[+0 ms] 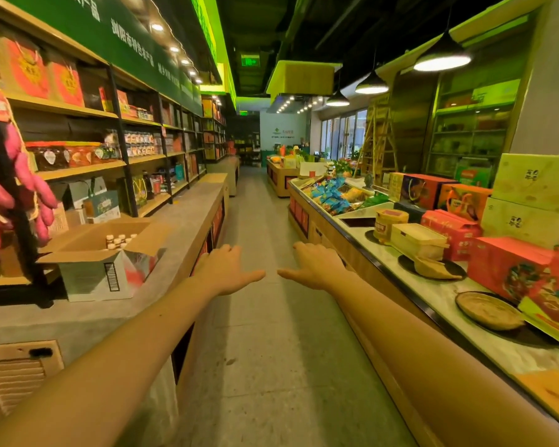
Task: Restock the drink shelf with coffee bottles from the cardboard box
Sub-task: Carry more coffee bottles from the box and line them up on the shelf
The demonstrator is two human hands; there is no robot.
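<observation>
Seen from the head camera, a person stands in a shop aisle with both bare arms stretched forward over the grey floor (265, 350). The left hand (225, 269) and the right hand (315, 264) are held palm down, side by side. Their thumbs point toward each other with a narrow gap between the tips. Neither hand holds or touches anything, and the fingers look loose rather than clenched.

The cardboard box (88, 279) sits on the long grey counter (181, 217) to the person's left, near the left hand but apart from it. Its flaps are folded open. The coffee bottles (118, 241) stand upright inside, and only their capped necks show above the rim.

Behind the counter, the wall shelves (81, 171) run down the aisle, stocked with jars, packets and orange gift boxes. Which tier holds drinks cannot be told from here. A string of pink sweet-potato ornaments (20, 185) hangs at the far left.

On the person's right, a marble-topped display counter (433, 296) carries red gift boxes (510, 269), a round woven tray (489, 311) and heaps of wrapped snacks (331, 195). Black pendant lamps (442, 58) are lit above it.
</observation>
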